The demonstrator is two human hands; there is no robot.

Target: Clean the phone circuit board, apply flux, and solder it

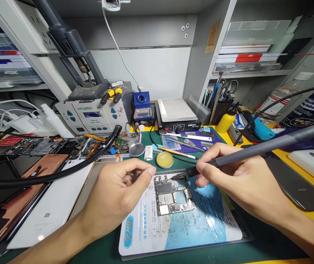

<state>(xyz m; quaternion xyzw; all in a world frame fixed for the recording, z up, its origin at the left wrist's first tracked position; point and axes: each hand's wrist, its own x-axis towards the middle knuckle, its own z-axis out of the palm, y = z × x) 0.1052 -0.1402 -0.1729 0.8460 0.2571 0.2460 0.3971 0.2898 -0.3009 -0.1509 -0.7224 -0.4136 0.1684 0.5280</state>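
Observation:
My right hand grips a dark soldering iron like a pen, its tip angled down to the left. That tip is at the upper part of a phone circuit board; whether it touches is hard to tell. The board lies flat on a blue and white printed box. To the board's left, my left hand is closed, thumb against curled fingers. A small dark thing shows between them, mostly hidden. Just beyond the box stands a round open tin of yellow paste.
A black hose arcs across the left side over phone parts and a white phone back. At the back are a rework station, a blue-topped holder and a hot plate. A dark phone lies at right.

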